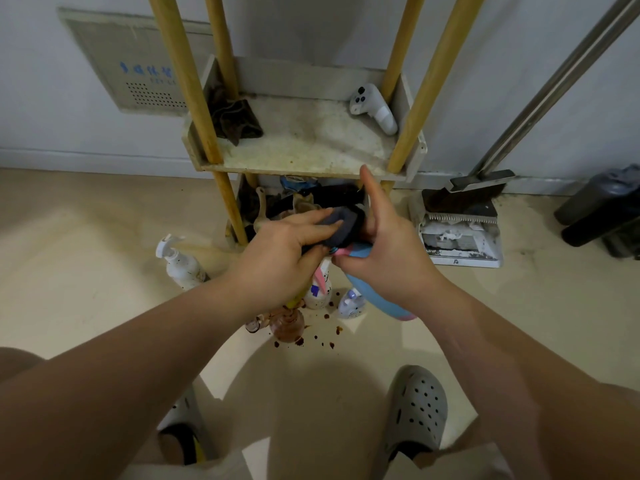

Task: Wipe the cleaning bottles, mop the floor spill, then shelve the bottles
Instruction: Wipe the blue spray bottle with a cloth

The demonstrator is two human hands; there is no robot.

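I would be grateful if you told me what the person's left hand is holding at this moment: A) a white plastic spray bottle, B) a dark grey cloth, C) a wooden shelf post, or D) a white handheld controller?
B: the left hand grips a dark grey cloth, pressed against the top of the blue and pink plastic bottle that the right hand holds.
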